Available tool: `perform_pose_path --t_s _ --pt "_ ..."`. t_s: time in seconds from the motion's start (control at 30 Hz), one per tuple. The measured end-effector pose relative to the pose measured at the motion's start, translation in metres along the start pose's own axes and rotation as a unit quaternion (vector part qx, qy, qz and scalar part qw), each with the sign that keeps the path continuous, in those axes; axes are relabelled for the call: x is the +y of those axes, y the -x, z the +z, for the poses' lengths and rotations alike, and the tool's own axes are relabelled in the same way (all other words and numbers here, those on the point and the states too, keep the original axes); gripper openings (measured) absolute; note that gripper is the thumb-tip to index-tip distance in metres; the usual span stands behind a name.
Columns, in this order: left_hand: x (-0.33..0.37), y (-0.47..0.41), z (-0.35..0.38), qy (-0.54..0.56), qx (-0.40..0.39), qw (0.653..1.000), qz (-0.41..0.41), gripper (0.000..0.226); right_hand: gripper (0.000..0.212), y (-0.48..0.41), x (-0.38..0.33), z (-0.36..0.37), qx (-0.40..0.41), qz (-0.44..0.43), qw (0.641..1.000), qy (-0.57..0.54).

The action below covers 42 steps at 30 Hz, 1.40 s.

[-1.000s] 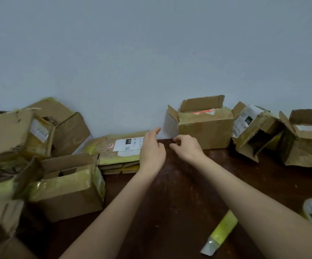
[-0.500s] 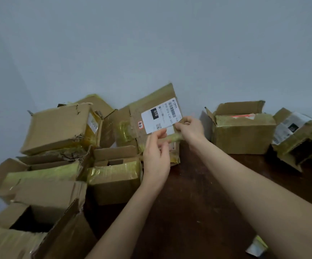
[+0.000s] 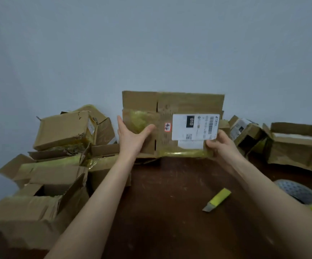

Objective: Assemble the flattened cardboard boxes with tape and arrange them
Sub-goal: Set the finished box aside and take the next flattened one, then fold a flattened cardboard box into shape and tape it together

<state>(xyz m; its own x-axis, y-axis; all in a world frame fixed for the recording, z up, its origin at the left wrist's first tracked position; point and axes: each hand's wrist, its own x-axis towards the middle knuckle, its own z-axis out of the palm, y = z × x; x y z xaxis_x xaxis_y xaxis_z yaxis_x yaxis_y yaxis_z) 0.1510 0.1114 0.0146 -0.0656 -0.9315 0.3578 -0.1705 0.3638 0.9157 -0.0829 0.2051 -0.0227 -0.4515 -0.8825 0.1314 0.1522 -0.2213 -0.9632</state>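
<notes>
At 12 o'clock the flattened box (image 3: 172, 109) stands upright, left hand (image 3: 130, 139) gripping its left edge, right hand (image 3: 220, 144) its lower-right corner; cutter (image 3: 217, 201) at 5, tape roll (image 3: 299, 193) at 4, boxes (image 3: 61, 129) crowd 9

The left hand (image 3: 132, 139) and the right hand (image 3: 221, 144) are bare, with slim fingers. The left forearm (image 3: 99, 193) and the right forearm (image 3: 263, 187) are bare as well, smooth and slender, uncovered all the way to the near edge, where they look broadest.
</notes>
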Motion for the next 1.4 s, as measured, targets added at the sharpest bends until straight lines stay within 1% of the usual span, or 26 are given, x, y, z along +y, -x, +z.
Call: perform_pose_path --t_s 0.07,0.17,0.23,0.27,0.33,0.4,0.43,0.5,0.57,0.6,0.67,0.73,0.8,0.83,0.9,0.93,0.97,1.0,1.03,1.07,1.13,1.17,1.2,1.27,1.33,1.4 --pt "-0.012 0.014 0.0 -0.003 -0.036 0.999 0.006 0.117 0.05 0.019 0.009 -0.007 -0.022 -0.009 0.994 0.105" --pt "-0.036 0.031 -0.005 -0.002 -0.09 0.996 -0.028 0.131 0.054 0.036 0.025 -0.01 -0.031 -0.02 0.979 0.202" --pt "-0.051 0.039 -0.011 -0.005 -0.145 0.988 -0.056 0.134 0.058 0.044 0.035 -0.009 -0.018 -0.043 0.954 0.295" --pt "-0.058 0.042 -0.015 -0.015 -0.178 0.982 -0.068 0.132 0.065 0.047 0.04 -0.007 -0.016 -0.048 0.935 0.352" --pt "-0.068 0.052 -0.018 -0.024 -0.227 0.97 -0.08 0.115 0.081 0.055 0.054 -0.001 -0.038 -0.04 0.893 0.447" --pt "-0.077 0.06 -0.014 -0.008 -0.223 0.972 -0.071 0.09 0.077 0.06 0.06 0.004 -0.04 -0.031 0.865 0.5" --pt "-0.076 0.062 -0.012 0.013 -0.206 0.977 -0.059 0.089 0.075 0.058 0.059 0.005 -0.019 -0.041 0.859 0.51" --pt "-0.067 0.061 -0.012 0.048 -0.168 0.985 -0.007 0.095 0.088 0.053 0.048 0.003 0.021 -0.081 0.878 0.472" --pt "-0.06 0.056 -0.013 0.053 -0.155 0.986 0.039 0.09 0.096 0.047 0.033 0.003 0.013 -0.124 0.902 0.413" --pt "-0.059 0.053 -0.012 0.042 -0.16 0.985 0.047 0.085 0.093 0.044 0.027 0.003 -0.006 -0.135 0.904 0.405" --pt "-0.058 0.052 -0.008 0.017 -0.178 0.983 0.045 0.075 0.073 0.04 0.026 0.001 -0.044 -0.134 0.891 0.431" --pt "-0.059 0.051 -0.005 0.005 -0.179 0.983 0.038 0.073 0.044 0.035 0.027 0.0 -0.069 -0.115 0.884 0.448" --pt "-0.062 0.048 -0.001 0.027 -0.169 0.985 -0.002 0.089 0.021 0.035 0.024 0.001 -0.088 -0.096 0.897 0.422" --pt "-0.062 0.046 0.0 0.038 -0.163 0.986 -0.028 0.102 0.02 0.035 0.022 0.001 -0.086 -0.091 0.905 0.407" --pt "-0.064 0.044 0.002 0.034 -0.151 0.986 -0.056 0.119 0.031 0.034 0.021 -0.001 -0.049 -0.103 0.909 0.402" --pt "-0.065 0.043 0.002 0.022 -0.148 0.987 -0.058 0.115 0.035 0.035 0.021 -0.003 -0.025 -0.111 0.912 0.395" --pt "-0.063 0.044 0.003 0.019 -0.14 0.989 -0.05 0.099 0.041 0.036 0.021 -0.005 -0.009 -0.112 0.919 0.377" --pt "-0.06 0.045 0.004 0.016 -0.128 0.991 -0.038 0.078 0.053 0.036 0.021 -0.006 -0.005 -0.105 0.926 0.362" --pt "-0.058 0.044 0.005 0.02 -0.122 0.992 -0.025 0.064 0.069 0.034 0.019 -0.007 -0.012 -0.096 0.93 0.354" --pt "-0.057 0.042 0.005 0.024 -0.123 0.992 -0.014 0.067 0.085 0.032 0.016 -0.006 -0.026 -0.088 0.929 0.359" --pt "-0.057 0.034 0.005 0.016 -0.136 0.99 -0.011 0.1 0.108 0.022 0.011 -0.001 -0.059 -0.079 0.925 0.367" --pt "-0.056 0.031 0.005 0.003 -0.145 0.989 -0.008 0.107 0.115 0.017 0.009 0.003 -0.079 -0.075 0.926 0.36" --pt "-0.056 0.028 0.004 -0.012 -0.152 0.988 -0.004 0.104 0.119 0.011 0.008 0.007 -0.1 -0.067 0.927 0.354" --pt "-0.058 0.023 0.003 -0.009 -0.161 0.987 -0.014 0.076 0.12 0.002 0.009 0.011 -0.13 -0.047 0.924 0.356" --pt "-0.06 0.021 0.006 0.017 -0.145 0.989 -0.026 0.048 0.11 -0.003 0.012 0.011 -0.14 -0.04 0.918 0.369" --pt "-0.062 0.019 0.011 0.013 -0.13 0.991 -0.032 0.032 0.094 -0.004 0.012 0.01 -0.146 -0.035 0.912 0.382"
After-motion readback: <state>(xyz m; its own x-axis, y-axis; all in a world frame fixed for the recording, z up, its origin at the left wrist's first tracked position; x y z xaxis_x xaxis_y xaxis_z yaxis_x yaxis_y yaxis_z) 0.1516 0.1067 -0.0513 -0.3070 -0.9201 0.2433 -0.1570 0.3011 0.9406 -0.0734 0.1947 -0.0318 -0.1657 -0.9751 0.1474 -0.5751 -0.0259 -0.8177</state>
